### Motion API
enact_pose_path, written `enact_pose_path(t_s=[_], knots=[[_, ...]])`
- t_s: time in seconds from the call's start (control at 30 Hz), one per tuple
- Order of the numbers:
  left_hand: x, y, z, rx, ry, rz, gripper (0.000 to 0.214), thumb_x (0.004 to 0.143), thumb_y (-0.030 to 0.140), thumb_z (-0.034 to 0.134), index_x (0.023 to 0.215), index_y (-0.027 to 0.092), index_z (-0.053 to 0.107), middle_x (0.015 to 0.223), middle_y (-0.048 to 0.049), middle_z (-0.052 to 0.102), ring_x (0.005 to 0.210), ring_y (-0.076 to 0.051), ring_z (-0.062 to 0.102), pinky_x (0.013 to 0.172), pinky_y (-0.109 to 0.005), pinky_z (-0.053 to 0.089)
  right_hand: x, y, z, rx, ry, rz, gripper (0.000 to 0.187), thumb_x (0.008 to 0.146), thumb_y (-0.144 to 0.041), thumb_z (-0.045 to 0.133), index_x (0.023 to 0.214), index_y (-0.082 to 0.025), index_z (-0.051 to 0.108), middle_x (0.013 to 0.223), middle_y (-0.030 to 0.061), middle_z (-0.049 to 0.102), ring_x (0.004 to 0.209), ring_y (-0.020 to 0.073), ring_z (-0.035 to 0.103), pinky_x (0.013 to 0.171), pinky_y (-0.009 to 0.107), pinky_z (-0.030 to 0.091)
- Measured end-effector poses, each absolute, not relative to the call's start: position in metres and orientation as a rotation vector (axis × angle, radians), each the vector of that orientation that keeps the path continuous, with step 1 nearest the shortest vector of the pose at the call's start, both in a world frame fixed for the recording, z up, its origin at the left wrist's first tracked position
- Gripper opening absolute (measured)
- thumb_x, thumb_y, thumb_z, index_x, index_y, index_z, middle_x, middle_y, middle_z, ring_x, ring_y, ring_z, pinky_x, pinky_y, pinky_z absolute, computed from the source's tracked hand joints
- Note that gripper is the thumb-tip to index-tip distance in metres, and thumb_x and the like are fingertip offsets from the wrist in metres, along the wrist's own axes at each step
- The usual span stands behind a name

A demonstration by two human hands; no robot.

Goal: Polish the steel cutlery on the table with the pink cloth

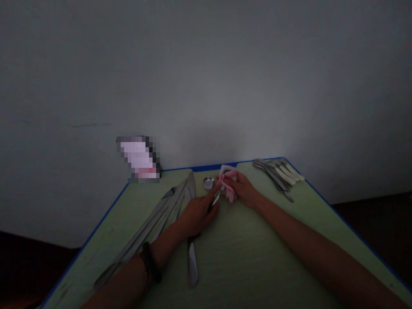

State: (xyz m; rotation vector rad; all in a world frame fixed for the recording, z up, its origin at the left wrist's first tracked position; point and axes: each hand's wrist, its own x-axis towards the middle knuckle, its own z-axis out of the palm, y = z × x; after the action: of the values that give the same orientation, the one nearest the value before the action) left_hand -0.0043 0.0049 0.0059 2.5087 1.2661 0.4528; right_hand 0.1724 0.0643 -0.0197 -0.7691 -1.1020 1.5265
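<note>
My left hand (198,214) is closed around a thin, shiny metal utensil (216,198), whose far end runs up to a pink and white cloth (229,178). Which kind of utensil it is, I cannot make out. Bunched in the closed fingers of my right hand (245,189), the cloth meets the utensil's end and hides it. A small round metal bowl shape (209,183) lies just beyond my left fingertips. Under and beside my left forearm are several long metal utensils (161,210), fanned out; one long flat handle (192,266) points toward me.
On the right of the green table (244,257) lies a pile of metal spoons (272,174), beside cutlery with white handles (289,175). A blurred-out phone-like device (138,156) leans on the wall (206,77) at the back left. Blue trim (347,221) edges the table.
</note>
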Motion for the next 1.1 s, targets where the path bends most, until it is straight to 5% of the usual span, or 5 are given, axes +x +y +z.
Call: enact_pose_path(t_s=[0.3,0.47,0.63,0.9,1.1], knots=[[-0.003,0.003,0.008,2.46,1.255,0.494,0.06,0.089,0.026,0.037,0.141,0.021,0.009,0.074,0.0013,0.058,0.061,-0.014,0.055,0.056,-0.023,0.037,0.173,0.062,-0.01,-0.685,-0.905,1.707,0.029,0.056,-0.006,0.053,0.081,-0.015,0.063,0.079,0.002,0.067,0.071,0.0149,0.061,0.073,0.029,0.049],[-0.002,0.003,0.008,2.462,1.277,0.477,0.06,0.089,0.026,0.037,0.142,0.023,0.01,0.072,0.0021,0.058,0.059,-0.013,0.055,0.056,-0.023,0.036,0.171,0.067,-0.012,-0.617,-0.792,1.754,0.012,0.064,-0.018,0.057,0.075,-0.016,0.061,0.078,0.0041,0.066,0.072,0.0158,0.061,0.071,0.029,0.05],[-0.002,0.003,0.01,2.432,1.28,0.509,0.053,0.091,0.031,0.035,0.138,0.02,0.015,0.072,0.0019,0.059,0.061,-0.014,0.057,0.056,-0.024,0.037,0.167,0.063,-0.009,-0.607,-0.873,1.608,0.023,0.071,-0.037,0.063,0.081,-0.017,0.061,0.08,0.0037,0.066,0.071,0.0143,0.06,0.068,0.027,0.049],[-0.001,0.005,0.007,2.593,1.319,0.374,0.036,0.093,0.041,0.028,0.079,0.018,0.051,0.071,-0.0029,0.06,0.065,-0.016,0.056,0.059,-0.026,0.037,0.166,0.062,-0.015,-0.825,-1.01,1.327,0.042,0.072,-0.055,0.057,0.088,-0.017,0.061,0.083,0.0061,0.066,0.07,0.0155,0.061,0.068,0.03,0.048],[-0.001,0.004,0.007,2.652,1.335,0.307,0.037,0.093,0.041,0.027,0.078,0.018,0.051,0.072,-0.0041,0.061,0.067,-0.016,0.056,0.061,-0.026,0.037,0.177,0.061,-0.012,-0.973,-1.342,1.155,0.034,0.07,-0.046,0.063,0.087,-0.017,0.062,0.075,0.0028,0.065,0.064,0.0129,0.057,0.059,0.025,0.045]])
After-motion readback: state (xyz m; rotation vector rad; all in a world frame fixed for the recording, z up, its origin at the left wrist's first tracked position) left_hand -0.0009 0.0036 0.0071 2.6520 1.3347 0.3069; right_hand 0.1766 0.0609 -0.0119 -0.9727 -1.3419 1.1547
